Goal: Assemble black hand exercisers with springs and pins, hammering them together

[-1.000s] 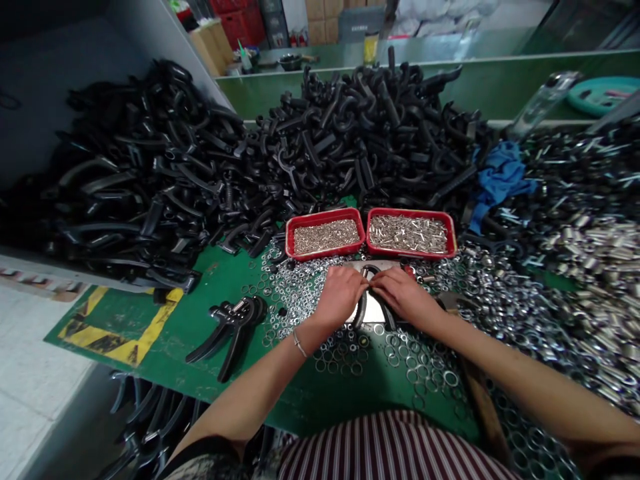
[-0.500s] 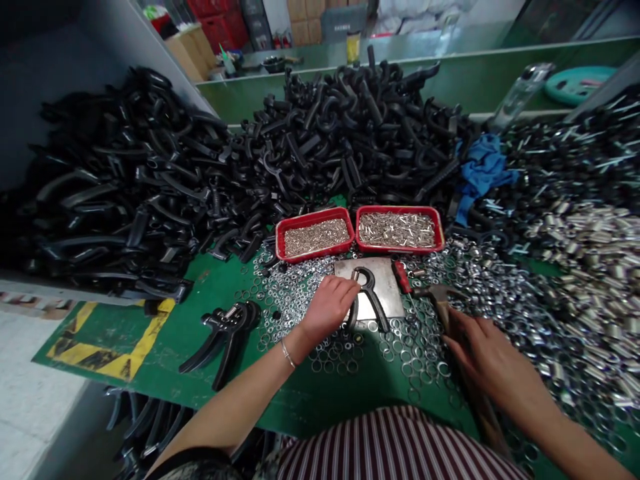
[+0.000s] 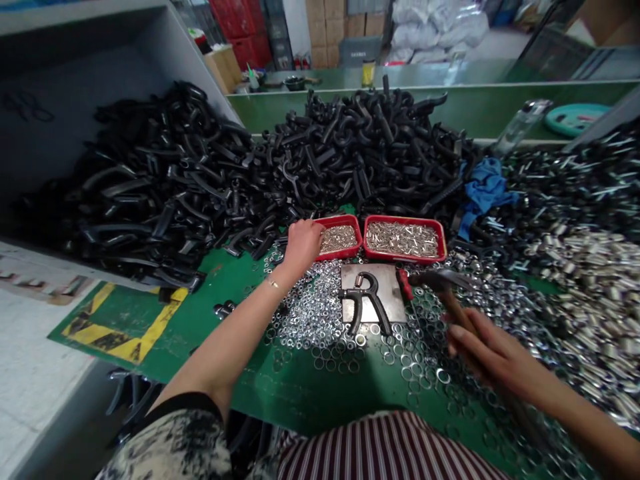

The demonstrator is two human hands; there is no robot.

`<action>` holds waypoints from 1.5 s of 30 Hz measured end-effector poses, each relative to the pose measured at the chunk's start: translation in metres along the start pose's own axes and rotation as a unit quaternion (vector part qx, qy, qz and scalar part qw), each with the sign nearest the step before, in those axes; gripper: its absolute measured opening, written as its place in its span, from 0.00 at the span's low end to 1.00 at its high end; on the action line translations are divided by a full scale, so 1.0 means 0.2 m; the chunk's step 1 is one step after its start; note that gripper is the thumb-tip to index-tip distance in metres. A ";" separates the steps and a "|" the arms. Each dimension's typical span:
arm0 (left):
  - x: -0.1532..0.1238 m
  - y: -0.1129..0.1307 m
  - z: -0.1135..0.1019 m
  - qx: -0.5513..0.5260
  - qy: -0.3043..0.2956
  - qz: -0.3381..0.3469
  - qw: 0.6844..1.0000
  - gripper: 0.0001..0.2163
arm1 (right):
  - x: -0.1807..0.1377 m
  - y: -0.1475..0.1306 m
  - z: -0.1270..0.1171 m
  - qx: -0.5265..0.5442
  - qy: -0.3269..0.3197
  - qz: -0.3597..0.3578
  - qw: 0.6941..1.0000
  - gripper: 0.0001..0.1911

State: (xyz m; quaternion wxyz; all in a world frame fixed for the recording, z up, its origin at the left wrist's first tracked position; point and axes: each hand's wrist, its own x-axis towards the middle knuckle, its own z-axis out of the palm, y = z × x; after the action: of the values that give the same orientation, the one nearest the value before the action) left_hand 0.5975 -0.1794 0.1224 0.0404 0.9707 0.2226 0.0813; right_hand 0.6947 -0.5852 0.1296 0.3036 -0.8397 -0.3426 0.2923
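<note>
My left hand [image 3: 303, 241] is over the left end of a red tray [image 3: 345, 254] of tiny metal parts, its fingers curled and pressed together. Whatever they pinch is hidden. My right hand [image 3: 483, 343] grips the wooden handle of a hammer [image 3: 459, 312], its metal head raised and slightly blurred. Between the hands, a black hand grip strengthener [image 3: 381, 313] with a small spring lies on a flat metal plate [image 3: 395, 283], touched by neither hand. A red-handled tool [image 3: 404, 283] lies at the plate's right edge.
A second red tray [image 3: 405, 258] holds small metal pins. Heaps of black handles [image 3: 345, 143] rise behind and left. Loose nuts and washers [image 3: 310, 313] surround the plate. Springs [image 3: 595, 267] pile up at right, near a blue cloth [image 3: 484, 187]. My left forearm partly covers another black assembly.
My left hand has left the hand grip strengthener and moved up and left to the tray. My right hand has lifted the hammer a little. The view has tilted up.
</note>
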 end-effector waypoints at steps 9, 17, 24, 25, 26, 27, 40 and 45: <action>0.10 -0.09 0.10 0.090 -0.052 -0.007 0.995 0.14 | 0.22 -0.33 0.09 -0.058 -0.057 -0.101 0.992 0.24; -0.01 -0.05 0.02 -0.001 0.085 -0.004 0.996 0.09 | 0.30 -0.26 0.16 -0.007 -0.070 -0.088 0.994 0.25; -0.22 0.27 0.01 -0.216 -0.058 0.145 0.964 0.05 | 0.32 -0.21 0.14 0.170 -0.142 0.053 0.974 0.27; -0.24 0.29 0.03 -0.223 -0.067 0.144 0.962 0.05 | 0.32 -0.21 0.14 0.200 -0.122 0.059 0.970 0.26; -0.25 0.30 0.05 -0.231 -0.068 0.134 0.961 0.05 | 0.31 -0.20 0.15 0.226 -0.103 0.060 0.967 0.26; -0.25 0.31 0.07 -0.242 -0.065 0.122 0.960 0.05 | 0.30 -0.19 0.17 0.251 -0.088 0.061 0.962 0.25; -0.19 0.34 0.18 -0.243 -0.058 0.085 0.965 0.07 | 0.23 -0.09 0.27 0.341 -0.028 0.056 0.938 0.23; -0.18 0.37 0.16 -0.151 -0.073 0.090 0.982 0.08 | 0.24 -0.10 0.27 0.337 -0.034 0.060 0.939 0.22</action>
State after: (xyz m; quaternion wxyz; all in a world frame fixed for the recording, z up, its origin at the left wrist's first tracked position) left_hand 0.6031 -0.2628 0.0942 0.1948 0.9728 0.1161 0.0461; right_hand 0.6771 -0.5212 0.0966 0.5393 -0.6966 -0.1825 0.4366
